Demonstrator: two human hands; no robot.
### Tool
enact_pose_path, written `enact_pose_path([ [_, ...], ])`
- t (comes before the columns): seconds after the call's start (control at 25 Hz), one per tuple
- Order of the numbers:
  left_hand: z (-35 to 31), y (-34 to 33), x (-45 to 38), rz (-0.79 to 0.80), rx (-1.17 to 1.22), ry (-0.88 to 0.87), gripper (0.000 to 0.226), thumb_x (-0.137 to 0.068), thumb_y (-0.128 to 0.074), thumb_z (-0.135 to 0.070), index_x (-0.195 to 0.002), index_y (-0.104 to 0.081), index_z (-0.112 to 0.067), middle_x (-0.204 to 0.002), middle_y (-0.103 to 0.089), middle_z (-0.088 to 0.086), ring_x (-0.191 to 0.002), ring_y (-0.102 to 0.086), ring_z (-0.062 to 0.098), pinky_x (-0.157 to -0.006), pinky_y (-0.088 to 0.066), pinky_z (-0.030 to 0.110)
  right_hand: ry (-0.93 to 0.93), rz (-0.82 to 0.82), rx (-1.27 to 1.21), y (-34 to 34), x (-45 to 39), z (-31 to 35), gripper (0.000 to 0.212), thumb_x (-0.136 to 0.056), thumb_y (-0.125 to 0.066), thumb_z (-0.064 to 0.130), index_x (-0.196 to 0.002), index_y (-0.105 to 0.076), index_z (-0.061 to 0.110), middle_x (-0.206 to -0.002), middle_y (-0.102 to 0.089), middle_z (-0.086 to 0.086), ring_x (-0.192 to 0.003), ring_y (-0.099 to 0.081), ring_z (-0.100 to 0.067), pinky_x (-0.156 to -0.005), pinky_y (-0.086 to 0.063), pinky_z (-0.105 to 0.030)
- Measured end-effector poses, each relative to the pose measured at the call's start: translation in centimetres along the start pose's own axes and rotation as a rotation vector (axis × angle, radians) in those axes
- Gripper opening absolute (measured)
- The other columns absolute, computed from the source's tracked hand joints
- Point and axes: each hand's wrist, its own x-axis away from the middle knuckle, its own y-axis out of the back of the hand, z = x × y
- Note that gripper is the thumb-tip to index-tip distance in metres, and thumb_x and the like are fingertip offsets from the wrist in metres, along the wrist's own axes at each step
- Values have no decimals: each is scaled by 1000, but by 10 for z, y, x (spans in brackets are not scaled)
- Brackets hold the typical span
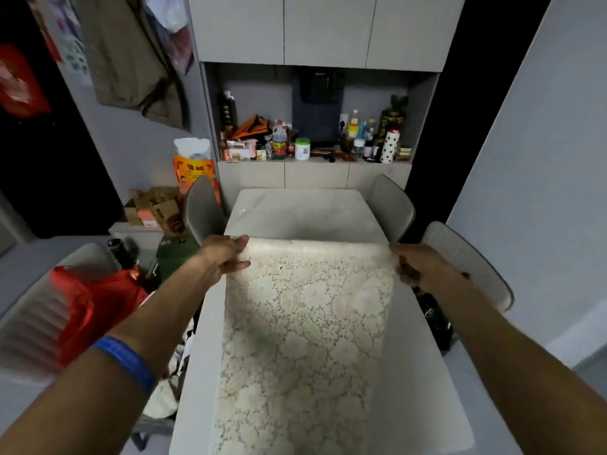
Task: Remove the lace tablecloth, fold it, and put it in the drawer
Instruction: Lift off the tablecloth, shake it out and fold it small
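The cream lace tablecloth [305, 339], patterned with flowers, lies lengthwise down the middle of the pale grey table [302, 208]. Its far edge forms a rounded fold line across the table, about halfway along it. My left hand [226, 254] pinches the left end of that far edge, thumb on top. My right hand [417, 267] grips the right end of the same edge. Both arms reach forward over the table's sides. The far half of the table top is bare. No drawer can be made out for certain.
Grey chairs [392, 205] stand at both sides of the table; the near left one holds a red bag [92, 307]. A cabinet niche [315, 139] with bottles and jars sits behind the table. Cardboard boxes [154, 208] and an orange bag stand at the left.
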Motion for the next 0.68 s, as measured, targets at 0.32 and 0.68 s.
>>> enact_pose_path([
  [0.32,-191,-63,-74,62,95,-668,17,-94,-62,-20,-82,-74,-15,-75,-77,-5,-72,-71,10,-71,-61,23,656,18,-459,-13,-96,191,9,-94,-59,22,-88,-66,19,-77,-76,5,-78,-73,-16,-85,-58,-34],
  [0.68,74,-13,-109,-22,61,-91,12,-90,-63,-3,-86,-72,-9,-91,-74,3,-90,-64,21,-69,-59,29,114,-8,-342,-3,-131,-50,17,-89,-59,2,-77,-66,12,-82,-70,-6,-70,-70,-18,-68,-61,-30],
])
